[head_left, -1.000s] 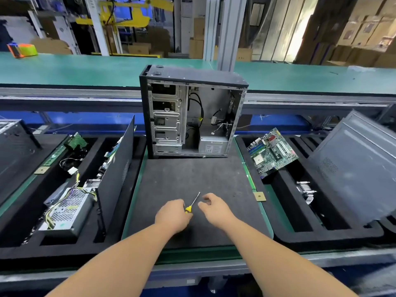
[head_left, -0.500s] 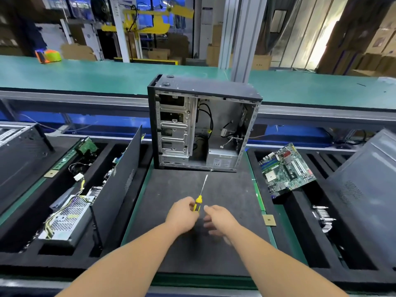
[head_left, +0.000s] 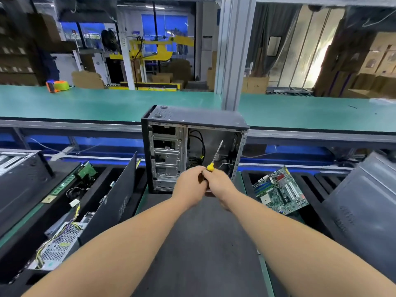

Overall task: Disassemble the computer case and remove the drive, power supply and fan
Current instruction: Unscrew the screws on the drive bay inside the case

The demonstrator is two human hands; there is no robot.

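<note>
At bench centre, computer case [head_left: 194, 146] standing open, side panel off, drive cage and cables remaining inside. Both hands, left hand [head_left: 188, 186] and right hand [head_left: 220, 185], gripping screwdriver [head_left: 215, 157] before opening. Most removal seemingly outstanding.

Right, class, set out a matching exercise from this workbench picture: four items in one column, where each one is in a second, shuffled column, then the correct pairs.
Items
1. screwdriver
2. computer case
3. motherboard
4. power supply

Places
A. in the left foam tray
B. held in both hands
C. in the right foam tray
D. upright at the far end of the mat

Pairs: 1-B, 2-D, 3-C, 4-A
</note>
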